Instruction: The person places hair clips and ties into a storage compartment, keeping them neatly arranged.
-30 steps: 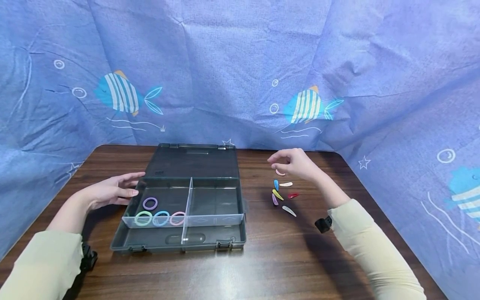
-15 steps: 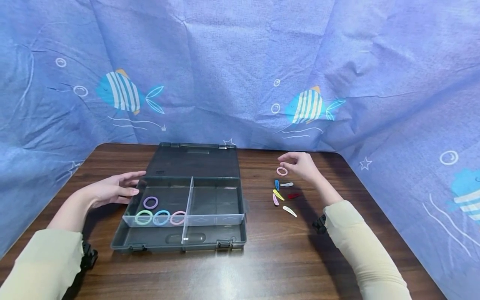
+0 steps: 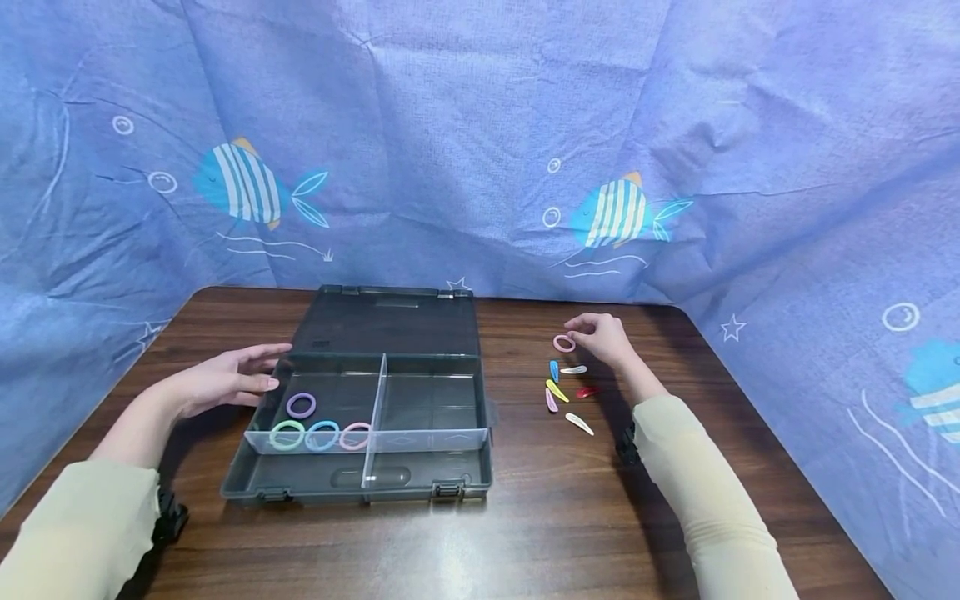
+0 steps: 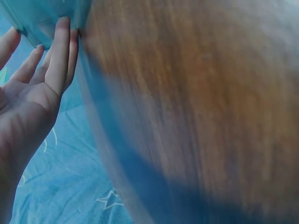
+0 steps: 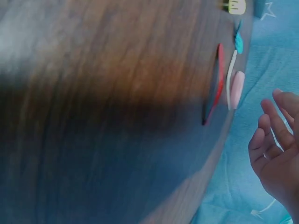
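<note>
My left hand [image 3: 213,385] rests with spread, relaxed fingers against the left side of a grey see-through organizer box [image 3: 431,398], whose lid [image 3: 397,325] lies open behind it. In the box's left compartment lie a purple hair tie [image 3: 290,407], a green hair tie [image 3: 273,437], a blue one [image 3: 309,437] and a pink one [image 3: 343,438]. My right hand [image 3: 606,340] reaches over the table to a pink hair tie [image 3: 557,344], thumb and fingertips at its right edge. In the right wrist view that pink hair tie [image 5: 238,90] appears apart from the loosely bent fingers.
In front of the right hand lie several hair clips: a blue clip [image 3: 554,371], a white clip [image 3: 580,424], a yellow clip [image 3: 557,391], a lilac clip [image 3: 551,401] and a red clip [image 3: 587,392]. A blue fish-print cloth [image 3: 450,150] hangs behind the wooden table [image 3: 540,517].
My right hand has moved right and lower, first uncovering the pink hair tie, then bringing the fingertips to its right edge. The left hand and box stay in place.
</note>
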Demonstrator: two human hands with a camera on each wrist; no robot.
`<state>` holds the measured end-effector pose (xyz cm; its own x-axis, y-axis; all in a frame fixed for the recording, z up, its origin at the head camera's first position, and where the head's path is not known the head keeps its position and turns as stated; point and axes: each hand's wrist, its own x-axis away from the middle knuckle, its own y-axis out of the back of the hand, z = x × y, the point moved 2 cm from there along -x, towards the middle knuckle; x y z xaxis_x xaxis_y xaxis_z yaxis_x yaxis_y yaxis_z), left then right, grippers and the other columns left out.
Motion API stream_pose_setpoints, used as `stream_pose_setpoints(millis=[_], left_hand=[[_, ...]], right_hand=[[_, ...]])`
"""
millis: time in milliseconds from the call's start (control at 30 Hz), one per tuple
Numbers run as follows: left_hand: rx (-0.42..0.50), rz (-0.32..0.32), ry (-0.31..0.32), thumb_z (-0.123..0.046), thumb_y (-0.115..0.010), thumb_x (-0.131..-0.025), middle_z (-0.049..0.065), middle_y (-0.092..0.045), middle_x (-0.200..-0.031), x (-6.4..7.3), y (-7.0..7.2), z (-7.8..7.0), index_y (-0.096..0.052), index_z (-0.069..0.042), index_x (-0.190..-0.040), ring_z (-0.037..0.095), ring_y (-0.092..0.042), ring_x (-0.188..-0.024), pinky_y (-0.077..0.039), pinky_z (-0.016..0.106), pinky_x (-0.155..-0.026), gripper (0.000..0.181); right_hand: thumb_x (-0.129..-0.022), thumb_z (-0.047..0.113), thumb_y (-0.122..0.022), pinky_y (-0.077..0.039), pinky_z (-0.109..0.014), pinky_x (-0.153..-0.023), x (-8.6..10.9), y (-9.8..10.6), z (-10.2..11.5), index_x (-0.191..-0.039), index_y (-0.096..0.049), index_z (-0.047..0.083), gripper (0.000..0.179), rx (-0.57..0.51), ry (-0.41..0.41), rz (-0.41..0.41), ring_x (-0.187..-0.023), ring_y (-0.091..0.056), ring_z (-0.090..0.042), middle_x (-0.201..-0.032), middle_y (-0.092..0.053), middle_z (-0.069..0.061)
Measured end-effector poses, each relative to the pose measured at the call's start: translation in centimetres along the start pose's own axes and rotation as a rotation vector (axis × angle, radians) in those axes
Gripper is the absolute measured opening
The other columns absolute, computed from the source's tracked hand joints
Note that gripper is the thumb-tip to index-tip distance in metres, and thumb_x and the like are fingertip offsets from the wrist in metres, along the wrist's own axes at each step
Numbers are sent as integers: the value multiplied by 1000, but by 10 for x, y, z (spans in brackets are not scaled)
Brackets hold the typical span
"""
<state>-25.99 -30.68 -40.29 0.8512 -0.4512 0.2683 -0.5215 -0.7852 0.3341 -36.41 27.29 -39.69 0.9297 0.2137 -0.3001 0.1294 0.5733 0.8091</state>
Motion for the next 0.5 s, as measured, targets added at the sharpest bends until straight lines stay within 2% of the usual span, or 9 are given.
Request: stream_pose_setpoints(millis=[200,367,500], left_hand=[[-144,-66,-48,-21,-55,-96,35,-22,-145,2,-4,-1,-21,-2,-149,50,-35,-127,-52,46,-86,66],[-278,-119,-78,-21,-56,-95,37,-31,-140,3,-10,-6,-23,1,-147,45,-49,-116,-55,41,-78,65],[-337,-155,-110,-19,-56,-96,37,-36,-136,4,-12,-6,-25,2,-146,40,-57,-108,-57,36,-73,63]], right_hand=[[-82,11,-69,-48,-34,-71,-5,-11,-5,-98,-72,2,18,34,-54,31,-75,-68,-22,-86,-73,-12],[-82,10,-69,-49,-37,-75,-8,-17,-8,-98,-71,2,18,51,-81,59,-79,-68,-24,-90,-73,-13],[-83,10,-69,-49,-40,-79,-11,-18,-9,-98,-70,1,18,51,-104,85,-83,-68,-25,-92,-72,-14]])
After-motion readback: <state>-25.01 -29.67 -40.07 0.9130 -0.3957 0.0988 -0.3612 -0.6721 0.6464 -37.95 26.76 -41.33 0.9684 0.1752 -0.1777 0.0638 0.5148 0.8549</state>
